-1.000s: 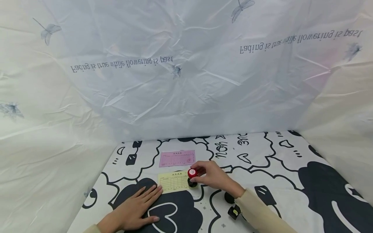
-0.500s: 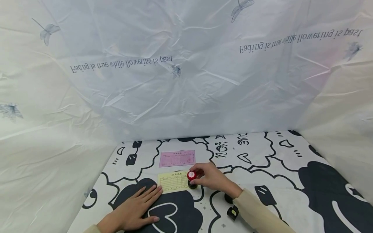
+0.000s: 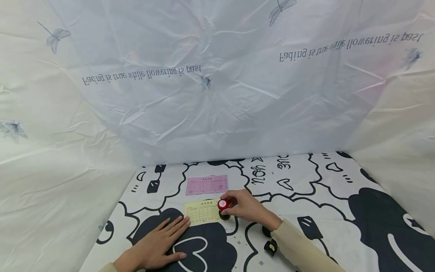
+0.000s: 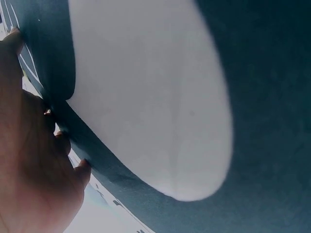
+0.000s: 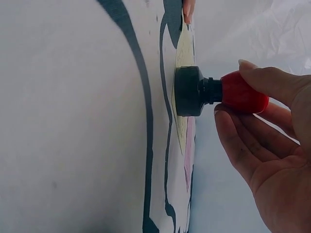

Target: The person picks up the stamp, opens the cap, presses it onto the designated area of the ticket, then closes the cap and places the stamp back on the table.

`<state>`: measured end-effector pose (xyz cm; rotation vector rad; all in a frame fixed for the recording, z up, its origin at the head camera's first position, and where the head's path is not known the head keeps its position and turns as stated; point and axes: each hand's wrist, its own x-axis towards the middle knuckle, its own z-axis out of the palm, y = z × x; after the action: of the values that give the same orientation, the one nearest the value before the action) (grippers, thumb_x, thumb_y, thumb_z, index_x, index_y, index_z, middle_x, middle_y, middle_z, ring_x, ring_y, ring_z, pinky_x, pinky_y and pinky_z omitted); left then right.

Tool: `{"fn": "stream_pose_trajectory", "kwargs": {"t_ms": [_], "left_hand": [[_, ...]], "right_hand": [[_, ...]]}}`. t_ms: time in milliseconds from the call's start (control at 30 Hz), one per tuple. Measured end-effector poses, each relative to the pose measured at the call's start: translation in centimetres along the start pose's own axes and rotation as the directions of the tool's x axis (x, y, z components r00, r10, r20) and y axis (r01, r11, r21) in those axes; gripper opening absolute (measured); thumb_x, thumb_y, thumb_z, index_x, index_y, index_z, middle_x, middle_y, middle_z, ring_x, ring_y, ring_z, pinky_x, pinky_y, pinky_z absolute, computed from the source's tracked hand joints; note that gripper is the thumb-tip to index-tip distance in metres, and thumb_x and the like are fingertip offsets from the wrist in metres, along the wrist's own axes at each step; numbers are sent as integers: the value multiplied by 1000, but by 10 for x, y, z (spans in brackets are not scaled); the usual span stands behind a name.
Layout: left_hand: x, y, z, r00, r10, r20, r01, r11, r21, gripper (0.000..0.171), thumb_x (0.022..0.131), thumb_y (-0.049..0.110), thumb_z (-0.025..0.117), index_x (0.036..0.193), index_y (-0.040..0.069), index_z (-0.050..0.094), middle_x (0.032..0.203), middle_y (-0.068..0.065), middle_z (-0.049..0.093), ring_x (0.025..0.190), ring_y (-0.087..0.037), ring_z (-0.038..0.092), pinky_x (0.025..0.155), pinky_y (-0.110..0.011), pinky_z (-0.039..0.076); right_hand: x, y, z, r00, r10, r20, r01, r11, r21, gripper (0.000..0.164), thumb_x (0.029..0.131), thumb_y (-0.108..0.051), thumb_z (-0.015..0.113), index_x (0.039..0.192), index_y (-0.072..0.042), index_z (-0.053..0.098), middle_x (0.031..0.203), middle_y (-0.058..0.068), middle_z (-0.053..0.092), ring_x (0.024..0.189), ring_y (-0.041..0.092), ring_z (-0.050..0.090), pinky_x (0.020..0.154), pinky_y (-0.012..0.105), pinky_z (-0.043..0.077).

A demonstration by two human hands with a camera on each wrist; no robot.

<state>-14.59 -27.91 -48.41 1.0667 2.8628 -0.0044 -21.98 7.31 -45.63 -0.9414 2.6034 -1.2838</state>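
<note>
My right hand (image 3: 246, 207) grips the red knob of a round hand stamp (image 5: 243, 92) between thumb and fingers. The stamp's black base (image 5: 188, 91) stands upright against the right end of a yellow form (image 3: 202, 212) with a printed grid. My left hand (image 3: 154, 243) lies flat with fingers spread, its fingertips at the form's lower left corner. In the left wrist view the left hand (image 4: 36, 160) shows at the left edge over the dark cloth. Beyond the yellow form lies a pink form (image 3: 206, 185) with a red mark at its lower right.
A small black object with a yellow patch (image 3: 271, 248) lies beside the right sleeve, near a dark round thing (image 3: 266, 231) partly covered by the sleeve. The cloth (image 3: 258, 260) has black-and-white cartoon print. Pale plastic sheeting (image 3: 217, 124) rises behind and at both sides.
My right hand and the stamp have shifted slightly down and left, with the red knob now tilted a little differently over the yellow form. The left hand has stayed in place.
</note>
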Motion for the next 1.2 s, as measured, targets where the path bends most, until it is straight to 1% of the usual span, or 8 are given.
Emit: {"fn": "stream_pose_trajectory", "kwargs": {"t_ms": [100,267,467,733,1033,1100,1200], "left_hand": [[0,0,1,1000,3,-3,-3,1000,1,88,100,79,36,167,23,30,173,7,32,159,-23,37,124,-58,37],[1,0,0,1000,5,1,-5,1000,-4,88,100,79,36,167,23,30,173,6,33,159,-23,37,124,-59,37],[2,0,1,1000,3,-4,-3,1000,-6,88,100,79,36,167,23,31,173,6,33,159,-23,37,123,-59,37],[4,1,0,1000,6,-2,-7,1000,-17,87,100,78,37,167,23,30,174,6,32,159,-23,37,123,-59,37],[1,-1,0,1000,3,20,-2,999,-48,86,101,78,37,168,25,28,174,6,32,159,-24,37,122,-61,37],[1,-2,0,1000,1,21,0,999,-49,86,101,78,37,168,25,28,174,7,31,159,-24,37,122,-61,37],[2,-2,2,1000,-3,12,3,999,-47,86,100,78,37,168,26,26,174,8,30,159,-23,36,123,-61,36]], "right_hand": [[0,0,0,1000,4,2,-4,1000,-3,32,90,-20,85,119,-13,73,106,-3,75,91,3,67,83,28,61],[0,1,-1,1000,1,3,-1,1000,-15,30,90,-19,85,116,-13,73,105,-2,76,91,3,68,81,23,60],[0,2,-3,1000,-3,6,3,1000,-8,29,90,-19,84,116,-12,73,106,0,76,94,8,71,81,20,59],[0,2,-5,1000,3,12,-3,1000,-19,29,91,-19,84,117,-11,74,105,-1,77,90,1,68,78,19,58],[-1,-2,1,1000,28,13,-27,999,-29,29,89,-19,85,115,-10,75,103,0,77,92,5,70,79,20,59],[-1,-4,2,999,39,15,-38,999,-29,27,90,-19,84,114,-11,75,103,-1,77,91,5,70,79,19,59],[-1,-6,1,1000,29,13,-28,998,-48,24,90,-17,84,112,-11,75,101,-1,77,89,3,69,76,18,58]]}}
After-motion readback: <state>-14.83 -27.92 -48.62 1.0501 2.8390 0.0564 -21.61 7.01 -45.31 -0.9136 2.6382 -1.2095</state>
